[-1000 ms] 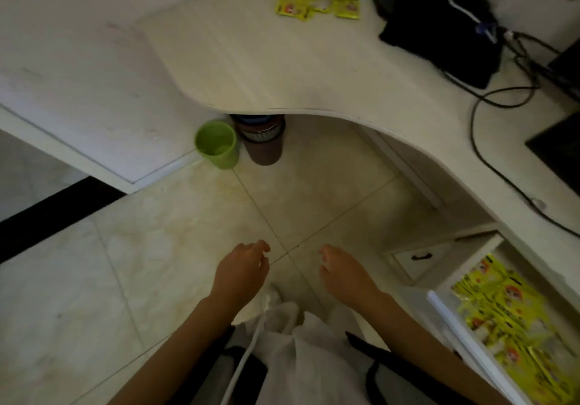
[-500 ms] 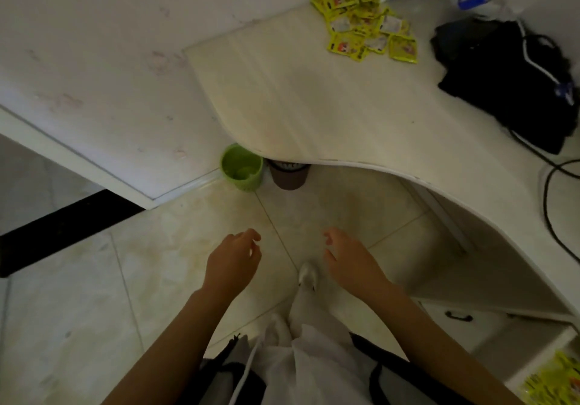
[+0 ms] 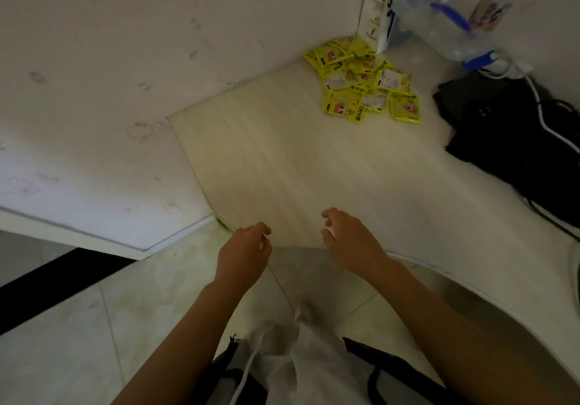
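Observation:
My left hand (image 3: 244, 254) hovers at the near edge of a pale wooden desk (image 3: 282, 169), fingers loosely curled, holding nothing. My right hand (image 3: 348, 241) is beside it over the same edge, fingers loosely bent and empty. A pile of several yellow sachets (image 3: 364, 81) lies at the far side of the desk near the wall corner, well beyond both hands.
A black bag (image 3: 514, 141) with a white cable lies on the desk at the right. Clear plastic bags with blue parts (image 3: 439, 12) stand in the back corner. A white wall (image 3: 110, 90) runs along the left. Tiled floor (image 3: 94, 326) lies below.
The view has tilted up and moved closer to the desk. Both hands rose from over the floor to the desk edge. The green cup and open drawer have left the view.

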Motion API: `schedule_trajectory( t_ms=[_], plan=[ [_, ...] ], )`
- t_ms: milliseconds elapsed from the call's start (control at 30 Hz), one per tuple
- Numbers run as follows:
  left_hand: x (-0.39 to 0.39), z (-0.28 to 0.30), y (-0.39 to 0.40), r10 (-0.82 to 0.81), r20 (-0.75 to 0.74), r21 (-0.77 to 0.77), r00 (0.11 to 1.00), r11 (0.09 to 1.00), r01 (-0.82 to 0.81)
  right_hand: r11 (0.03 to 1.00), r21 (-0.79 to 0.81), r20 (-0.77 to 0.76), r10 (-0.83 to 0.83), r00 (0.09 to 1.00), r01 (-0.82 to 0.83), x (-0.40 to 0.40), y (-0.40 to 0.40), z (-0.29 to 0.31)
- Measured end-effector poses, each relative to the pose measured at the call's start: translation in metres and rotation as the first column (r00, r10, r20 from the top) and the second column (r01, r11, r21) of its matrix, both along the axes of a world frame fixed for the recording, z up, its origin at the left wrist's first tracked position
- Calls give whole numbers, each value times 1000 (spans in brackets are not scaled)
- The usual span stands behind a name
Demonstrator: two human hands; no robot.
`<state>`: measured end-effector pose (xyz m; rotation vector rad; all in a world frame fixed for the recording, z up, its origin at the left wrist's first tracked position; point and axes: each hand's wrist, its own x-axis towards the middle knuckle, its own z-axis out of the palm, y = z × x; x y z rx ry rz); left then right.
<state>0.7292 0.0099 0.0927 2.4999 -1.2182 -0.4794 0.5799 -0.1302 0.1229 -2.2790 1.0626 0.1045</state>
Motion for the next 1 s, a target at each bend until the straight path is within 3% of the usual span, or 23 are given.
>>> schedule_trajectory(
  t_ms=[400,667,1000],
  plan=[
    [104,-2,-119,-187,-21,16,982,982,187,990,-10,-21,-143,989,143,74,-97,-1],
    [170,5,-214,-418,21,70,908,907,416,955,-8,-67,-297,952,297,98,-147,-1],
    [167,7,-342,-543,19,76,839,838,540,936,-45,-104,-353,930,350,93,-242,-4]
  ],
)
